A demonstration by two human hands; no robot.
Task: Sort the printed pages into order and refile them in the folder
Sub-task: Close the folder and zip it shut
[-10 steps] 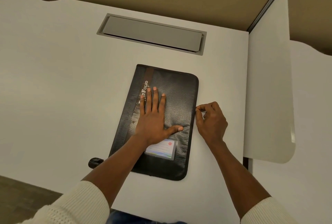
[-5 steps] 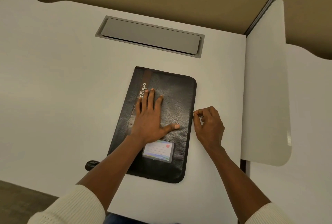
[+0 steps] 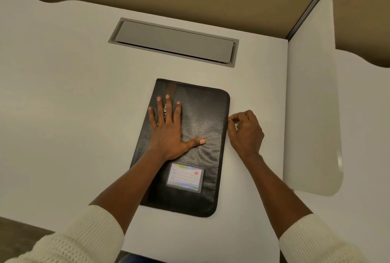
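– your left grip (image 3: 166, 134) lies flat, fingers straight and spread, pressing the black folder (image 3: 202, 115) down on the white table (image 3: 63, 115); the little finger reaches over the spine edge.

– and your right grip (image 3: 245, 131) is curled, thumb and forefinger pinched on the folder's right edge, nearer the far end than the near one. what sits between them is too small to make out; a zip pull would be my guess.

– the folder lies closed mid-table, near the grey cable hatch (image 3: 173, 42) but apart from it, with its card window (image 3: 185, 176) toward you. no printed pages show.

– handling: the cover looks like soft grained leatherette and creases beside your palm, so expect it to flex, and to slide on that smooth top. keep the flat palm on as an anchor and take hold at the edge, never the face.

– against a second ago, your left grip has slid toward the spine and now covers the lettering that showed beside your fingers. your right pinch has crept a little toward the far end. the folder itself has not turned.

– so you look to be at the opening step, with the sorting not yet begun.
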